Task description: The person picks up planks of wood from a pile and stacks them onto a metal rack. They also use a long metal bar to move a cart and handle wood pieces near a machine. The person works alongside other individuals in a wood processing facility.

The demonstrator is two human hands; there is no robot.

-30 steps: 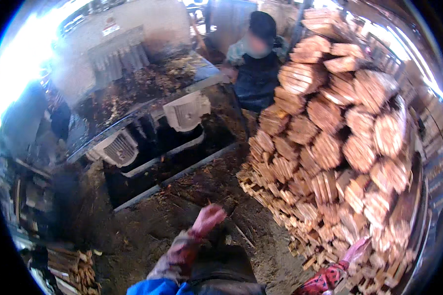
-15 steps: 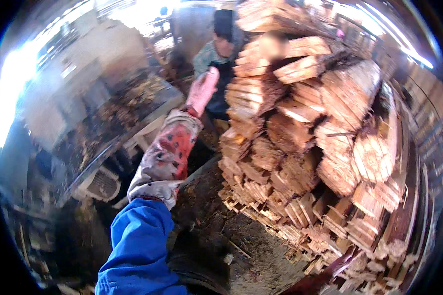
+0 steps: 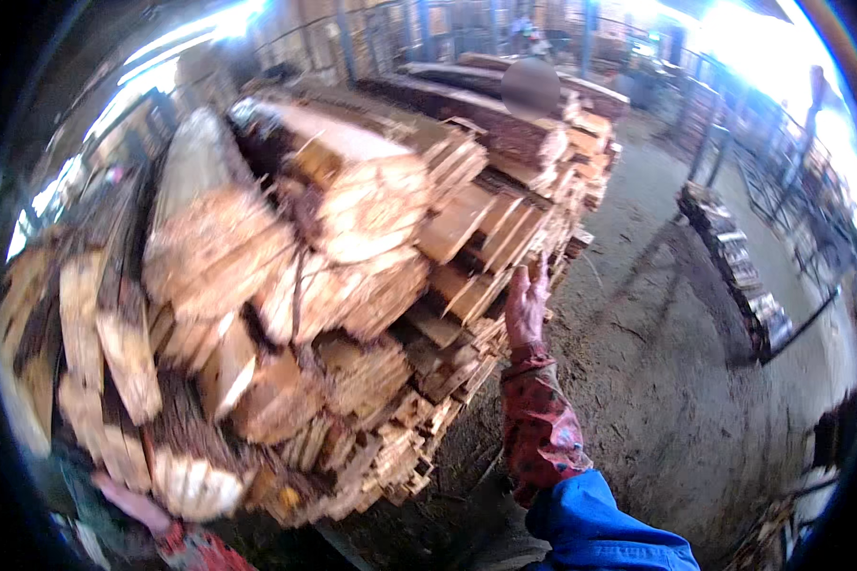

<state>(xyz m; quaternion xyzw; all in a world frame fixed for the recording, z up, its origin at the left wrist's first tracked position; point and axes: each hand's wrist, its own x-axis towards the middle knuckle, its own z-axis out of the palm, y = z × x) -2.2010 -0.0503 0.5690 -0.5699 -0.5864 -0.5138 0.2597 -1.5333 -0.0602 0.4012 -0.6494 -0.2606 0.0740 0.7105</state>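
Observation:
A big stack of split, sawn wood (image 3: pixel 352 376) fills the left and middle, with a thick round log end (image 3: pixel 371 209) near its top. My right hand (image 3: pixel 526 309), bare below a red patterned sleeve cover, reaches forward by the stack's right side. Its fingers point up and apart beside the board ends (image 3: pixel 481 285), holding nothing I can see; whether they touch the wood is unclear. At the lower left my left hand (image 3: pixel 138 504) is low beside the pale end of a slab (image 3: pixel 195 485). Motion blur hides its fingers.
Long beams (image 3: pixel 476 114) lie on top at the back of the stack. Bare earth floor (image 3: pixel 628 381) stretches along the right. On it a low row of wood pieces (image 3: pixel 738 266) stands next to metal frames (image 3: pixel 776 181). Blue posts (image 3: pixel 424 33) rise behind.
The view has swung right, so the stack now sits left and middle. My left hand, raised and outstretched before, is now low at the left. My right hand has come up beside the stack.

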